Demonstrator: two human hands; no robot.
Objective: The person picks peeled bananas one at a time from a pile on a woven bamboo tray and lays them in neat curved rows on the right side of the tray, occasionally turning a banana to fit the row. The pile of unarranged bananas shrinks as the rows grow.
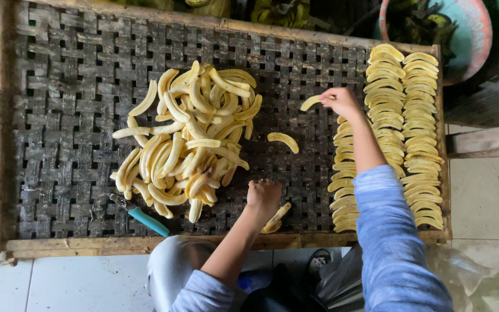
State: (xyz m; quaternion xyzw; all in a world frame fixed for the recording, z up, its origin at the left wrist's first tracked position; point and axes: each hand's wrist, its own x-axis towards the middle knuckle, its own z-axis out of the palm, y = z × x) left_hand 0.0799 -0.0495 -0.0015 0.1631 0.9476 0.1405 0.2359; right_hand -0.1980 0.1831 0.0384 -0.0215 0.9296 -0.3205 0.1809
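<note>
Two hands work over a dark woven bamboo tray point(59, 75) framed in pale poles, and both hold peeled banana. The right hand point(342, 103) reaches toward the far right part of the tray with its fingers pinched on one pale yellow banana slice point(311, 102), held just above the top of the unfinished third row point(343, 179) of slices. Two complete rows point(404, 133) lie just beside it along the right edge, each slice overlapping the next like shingles. The left hand point(263, 198) rests near the tray's near edge, fingers curled around another banana piece point(277, 218) whose end pokes out toward the frame. A loose slice point(283, 141) lies alone between the hands, and a big heap of peeled slices point(187, 144) sits in the tray's middle, well apart from the rows. A knife with a teal handle point(145, 218) lies at the heap's near left corner. To place the held slice well, it seems wise to lay it curve-matched to its neighbours, overlapping the last slice in the third row only slightly, so the row stays straight and parallel to the two finished ones and each piece gets air from the weave below. A light pinch should suit, as the soft fruit would probably bruise or snap if squeezed. Keeping the sleeve point(388, 231) lifted off the laid rows would likely avoid dragging them askew.
</note>
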